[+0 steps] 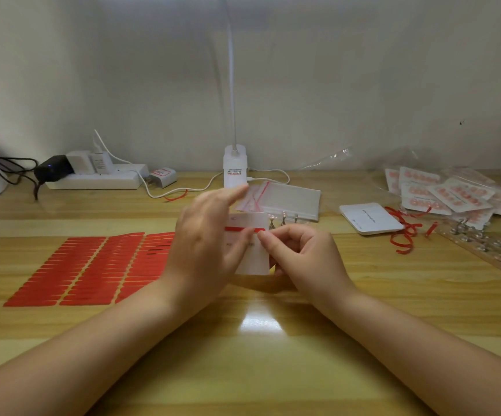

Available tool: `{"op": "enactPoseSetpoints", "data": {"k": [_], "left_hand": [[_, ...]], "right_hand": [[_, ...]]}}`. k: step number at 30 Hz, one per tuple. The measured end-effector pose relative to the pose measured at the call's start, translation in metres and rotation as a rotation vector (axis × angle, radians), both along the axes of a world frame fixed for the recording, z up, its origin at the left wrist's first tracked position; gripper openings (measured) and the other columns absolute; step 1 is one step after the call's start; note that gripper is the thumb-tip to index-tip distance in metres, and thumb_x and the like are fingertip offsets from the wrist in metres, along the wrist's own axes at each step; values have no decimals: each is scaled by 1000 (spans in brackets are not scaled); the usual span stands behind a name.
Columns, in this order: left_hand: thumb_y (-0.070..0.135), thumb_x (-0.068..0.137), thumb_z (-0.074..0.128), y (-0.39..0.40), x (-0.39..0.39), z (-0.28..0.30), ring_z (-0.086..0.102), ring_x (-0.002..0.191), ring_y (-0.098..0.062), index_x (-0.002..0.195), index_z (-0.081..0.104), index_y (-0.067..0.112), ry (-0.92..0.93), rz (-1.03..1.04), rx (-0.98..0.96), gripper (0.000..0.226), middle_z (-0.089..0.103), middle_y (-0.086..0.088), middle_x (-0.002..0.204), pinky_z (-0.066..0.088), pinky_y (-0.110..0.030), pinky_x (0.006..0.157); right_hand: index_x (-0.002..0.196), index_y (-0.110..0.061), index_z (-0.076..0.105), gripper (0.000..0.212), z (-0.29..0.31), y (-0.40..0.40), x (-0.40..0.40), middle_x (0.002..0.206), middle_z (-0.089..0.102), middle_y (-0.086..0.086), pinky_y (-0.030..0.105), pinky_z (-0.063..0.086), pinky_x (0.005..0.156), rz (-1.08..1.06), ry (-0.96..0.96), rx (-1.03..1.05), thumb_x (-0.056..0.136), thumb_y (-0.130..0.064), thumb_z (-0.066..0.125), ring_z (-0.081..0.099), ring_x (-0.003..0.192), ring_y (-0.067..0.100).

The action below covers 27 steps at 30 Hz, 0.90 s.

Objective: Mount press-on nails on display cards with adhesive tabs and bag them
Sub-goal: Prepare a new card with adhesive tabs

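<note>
**Mid-batch: a red tab strip going onto a fresh card**

While a heap of finished, bagged nail sets already lies at the upper right of the frame, the card in hand looks to be only at its start. The white display card is held upright at frame centre, above the wooden table, with a red adhesive strip running across its upper part and no nails visible on it. Judging from this, the strip's red backing must be peeled off, then nails pressed on and the card bagged.

Supplies suggest plenty of work remains: the sheets of red adhesive tabs at centre left are nearly full, a stack of blank cards sits right of centre, and empty zip bags lie just behind the held card. Nails on small metal stands line the right edge. Loose red peeled strips lie near the card stack.

The left hand steadies the card from its left side, thumb pressed on the face and index finger extended upward and free. The right hand is curled, its thumb and forefinger pinching the right end of the red strip. Both forearms reach in from the bottom corners.
</note>
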<state>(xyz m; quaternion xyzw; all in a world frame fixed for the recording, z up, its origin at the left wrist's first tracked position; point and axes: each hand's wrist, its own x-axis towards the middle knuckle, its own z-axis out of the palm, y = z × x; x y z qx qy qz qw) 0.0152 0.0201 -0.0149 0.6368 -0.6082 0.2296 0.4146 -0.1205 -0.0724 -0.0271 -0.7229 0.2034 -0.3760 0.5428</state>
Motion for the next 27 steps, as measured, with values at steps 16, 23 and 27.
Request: {"op": "enactPoseSetpoints", "data": {"k": [16,23,27], "left_hand": [[12,80,79,7,-11,11,66,105,-8,126,58,11,366,-108,11,51,71,5,106,51,-46,91],[12,77,80,8,-9,11,63,107,1,129,57,10,344,-117,28,56,70,4,110,49,-14,86],[12,78,80,8,-10,10,65,105,-1,127,59,11,332,-94,19,53,70,6,109,54,-31,89]], "right_hand": [[95,-23,74,16,-4,-1,0,61,59,-19,22,47,60,49,-32,-303,92,-12,63,54,58,4],[92,-29,72,18,-4,-1,-1,61,59,-10,38,50,62,48,-24,-283,92,-13,63,54,57,7],[92,-25,73,14,-4,-2,0,62,60,-12,36,50,62,49,-19,-268,92,-14,64,55,58,6]]}}
